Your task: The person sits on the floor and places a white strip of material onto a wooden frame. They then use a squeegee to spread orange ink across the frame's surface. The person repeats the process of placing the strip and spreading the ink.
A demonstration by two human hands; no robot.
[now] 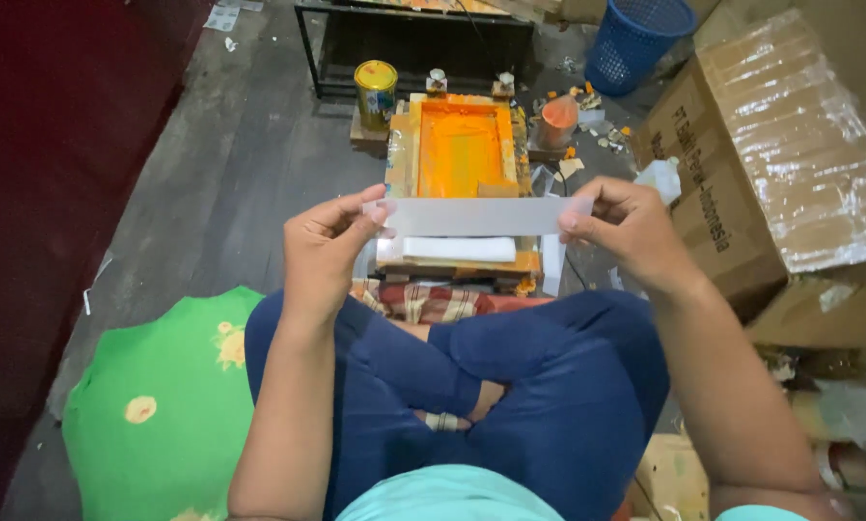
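A long pale grey strip [476, 216] is stretched level between both hands. My left hand [325, 253] pinches its left end, and my right hand [628, 230] pinches its right end. The strip hangs above a screen-printing frame [460, 147] smeared with orange ink, which rests on a low wooden base on the floor. Under the strip, a white rectangle [458, 249] lies on the front part of that base. I sit cross-legged in dark blue trousers just behind the frame.
A yellow tin [376, 91] stands left of the frame and an orange-stained cup [556, 120] stands right of it. A large cardboard box [775, 183] wrapped in plastic sits at the right. A blue basket [635, 39] is at the back. A green cushion [161, 405] lies at lower left.
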